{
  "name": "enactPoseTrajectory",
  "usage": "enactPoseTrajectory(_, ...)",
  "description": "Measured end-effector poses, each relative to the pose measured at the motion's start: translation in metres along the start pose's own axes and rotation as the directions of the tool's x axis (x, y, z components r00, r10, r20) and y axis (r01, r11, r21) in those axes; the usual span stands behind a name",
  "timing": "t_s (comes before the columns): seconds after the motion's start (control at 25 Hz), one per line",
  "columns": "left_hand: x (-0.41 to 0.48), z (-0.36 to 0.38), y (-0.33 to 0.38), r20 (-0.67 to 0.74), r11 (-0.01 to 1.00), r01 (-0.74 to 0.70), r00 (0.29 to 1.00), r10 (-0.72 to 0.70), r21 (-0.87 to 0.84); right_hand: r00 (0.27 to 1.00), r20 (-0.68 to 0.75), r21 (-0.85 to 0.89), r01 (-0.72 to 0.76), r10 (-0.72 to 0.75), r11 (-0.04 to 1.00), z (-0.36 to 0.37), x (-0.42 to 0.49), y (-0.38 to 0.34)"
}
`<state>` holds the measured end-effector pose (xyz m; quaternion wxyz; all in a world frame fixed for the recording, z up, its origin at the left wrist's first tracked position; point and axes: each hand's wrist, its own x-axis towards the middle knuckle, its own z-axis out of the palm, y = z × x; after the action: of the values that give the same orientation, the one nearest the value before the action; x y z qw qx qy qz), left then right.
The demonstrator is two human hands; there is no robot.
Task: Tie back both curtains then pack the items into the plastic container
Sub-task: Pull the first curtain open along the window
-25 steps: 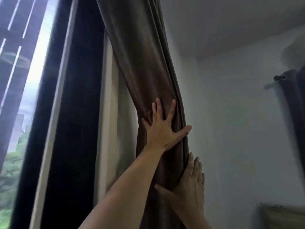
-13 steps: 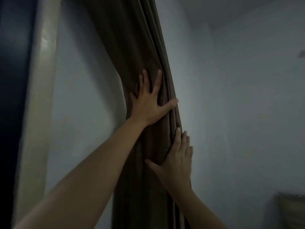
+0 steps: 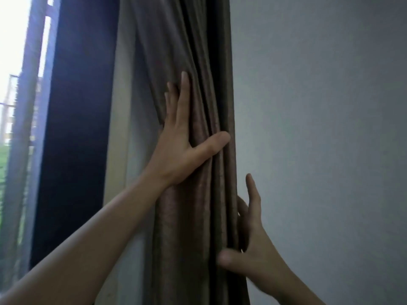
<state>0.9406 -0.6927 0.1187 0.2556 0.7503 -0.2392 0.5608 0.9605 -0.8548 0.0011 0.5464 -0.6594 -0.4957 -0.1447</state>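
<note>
Now, task item: brown pleated fabric curtain point(image 3: 193, 238), gathered
Left grip point(image 3: 179, 150): spread flat, pressing folds
Right grip point(image 3: 253, 252): spread, straddling curtain edge

There is one curtain point(image 3: 189, 216). There are two hands: one left hand point(image 3: 178, 150) and one right hand point(image 3: 253, 245). There is one window point(image 3: 13, 62) and one wall point(image 3: 319, 128).

1. The bearing surface was a plain grey wall point(image 3: 319, 128), upright, right of the curtain point(image 3: 198, 227).
2. The brown curtain hung gathered in long folds at the wall's edge; contact with the wall could not be told.
3. Just left of the curtain was a pale frame strip point(image 3: 120, 95).
4. Further left of the curtain stood a dark window frame point(image 3: 74, 128), with daylight beyond.
</note>
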Motion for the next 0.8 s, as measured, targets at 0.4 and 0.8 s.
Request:
enactPoseTrajectory(0.4, -0.111, -0.049, 0.017, 0.198, 0.772, 0.610, 0.791, -0.579, -0.179, 0.978, 0.206, 0.354, -0.036, -0.041, 0.935, 0.076, -0.009, 0.027)
enactPoseTrajectory(0.8, -0.181, -0.026, 0.031, 0.284, 0.564, 0.809, 0.586, -0.758, -0.164, 0.958, 0.113, 0.302, -0.286, 0.264, 0.909, 0.145, -0.103, 0.085)
